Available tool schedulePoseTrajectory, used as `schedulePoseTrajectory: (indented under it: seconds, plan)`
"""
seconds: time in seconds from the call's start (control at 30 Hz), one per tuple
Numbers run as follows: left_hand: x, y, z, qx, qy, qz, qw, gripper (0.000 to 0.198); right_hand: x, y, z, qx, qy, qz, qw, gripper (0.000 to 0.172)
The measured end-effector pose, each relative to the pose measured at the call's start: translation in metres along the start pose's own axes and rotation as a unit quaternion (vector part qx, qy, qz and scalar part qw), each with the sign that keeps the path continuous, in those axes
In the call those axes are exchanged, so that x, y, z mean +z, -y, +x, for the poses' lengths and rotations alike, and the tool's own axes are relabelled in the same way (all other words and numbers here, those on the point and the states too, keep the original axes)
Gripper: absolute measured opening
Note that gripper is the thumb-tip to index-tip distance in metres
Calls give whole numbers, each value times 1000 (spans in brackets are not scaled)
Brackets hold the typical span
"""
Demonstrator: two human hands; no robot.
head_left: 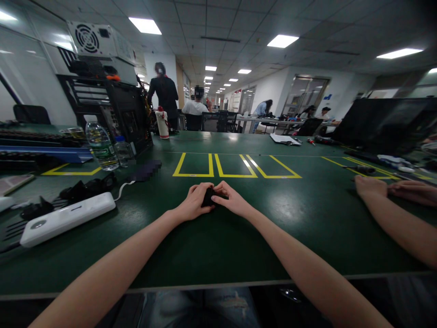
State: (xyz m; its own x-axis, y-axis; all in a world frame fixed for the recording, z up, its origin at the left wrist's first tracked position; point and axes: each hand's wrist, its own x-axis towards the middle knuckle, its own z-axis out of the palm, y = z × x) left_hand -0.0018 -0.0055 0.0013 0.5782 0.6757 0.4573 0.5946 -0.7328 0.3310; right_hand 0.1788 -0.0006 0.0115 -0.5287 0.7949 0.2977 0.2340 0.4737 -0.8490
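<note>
The left hand [194, 200] and right hand [234, 199] pinch a small black object [207, 198] between them, equally near; its long axis is unclear.

The left hand [195, 201] and the right hand [229, 199], which hold a small black object [208, 197] between them, cover most of it, so its full shape cannot be told. At the right edge, another person's forearm [403, 225] and the dark screen [382, 122] are cut off. The writing on the bottle label [104, 151] is too small to read, and the dark thing [147, 170] beside the white cable [123, 187] is blurred.
</note>
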Motion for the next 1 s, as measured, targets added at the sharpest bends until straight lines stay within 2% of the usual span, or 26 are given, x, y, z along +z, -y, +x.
schedulePoseTrajectory:
  seconds: [0.1,0.23,0.37,0.6,0.8,1.0]
  plan:
    - [0,0,0,1,-4,1,1000,56,3,-1,1,5,-14,7,1000,18]
    - [1,0,0,1,-7,3,1000,57,6,-5,2,20,-28,7,999,24]
    - [1,1,0,2,-5,4,1000,56,4,-5,1,34,-11,11,999,24]
    - [5,3,0,3,-15,12,1000,56,1,-1,0,-23,13,2,1000,28]
    - [4,3,-1,2,-11,10,1000,58,3,0,0,-19,-18,-18,999,16]
    - [3,1,0,0,-8,3,1000,59,7,-7,2,13,-36,-10,999,24]
